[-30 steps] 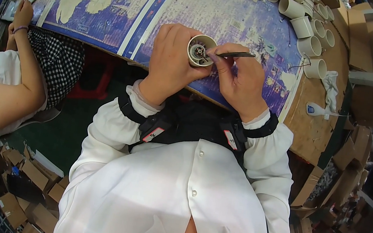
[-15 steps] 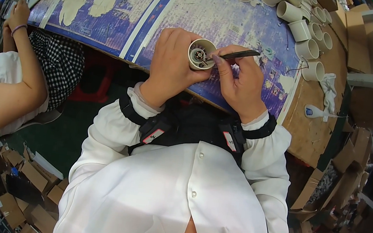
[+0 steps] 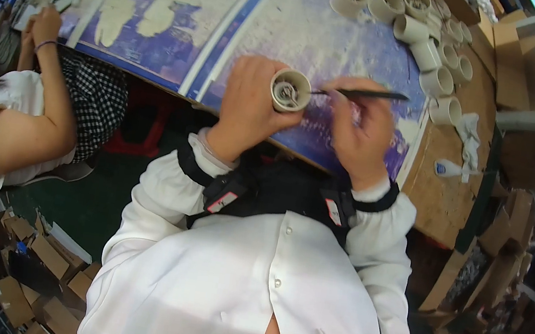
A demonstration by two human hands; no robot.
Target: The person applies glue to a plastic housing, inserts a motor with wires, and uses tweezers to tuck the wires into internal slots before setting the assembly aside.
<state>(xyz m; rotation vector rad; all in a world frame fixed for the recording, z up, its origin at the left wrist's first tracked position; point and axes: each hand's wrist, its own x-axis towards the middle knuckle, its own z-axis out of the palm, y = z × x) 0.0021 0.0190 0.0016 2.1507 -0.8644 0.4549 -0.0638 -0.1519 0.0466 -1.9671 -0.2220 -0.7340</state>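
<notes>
Clearly, the left hand (image 3: 248, 99) is wrapped around a cream cup (image 3: 298, 82) near the centre of the frame, fingers on its far-left side and thumb along its lower edge. The cup's open end faces the camera, and a round metallic part (image 3: 285, 93) sits inside, its details blurred. Just right of the cup, the right hand (image 3: 365, 129) grips a slim black tool (image 3: 383, 95) between thumb and fingers. The tool lies nearly level, its thin tip pointing left at the cup's rim; whether it touches the rim, I cannot tell. Both hands are over the near edge of the desk (image 3: 320, 34), whose worn covering is blue-purple and whitish with pale stripes.

At the upper right of the frame stands a crowd of similar cream cups (image 3: 425, 54), some upright and some on their sides. Below them, on the brown right-hand part of the desk, lie a crumpled white cloth (image 3: 468, 137) and, just beside it, a small white bottle (image 3: 446, 168) with a blue label.

At the left of the frame sits another person (image 3: 22, 139) in a white top and a checked garment (image 3: 96, 95), both hands near the desk's edge. Cardboard boxes (image 3: 16, 299) fill the lower left.
</notes>
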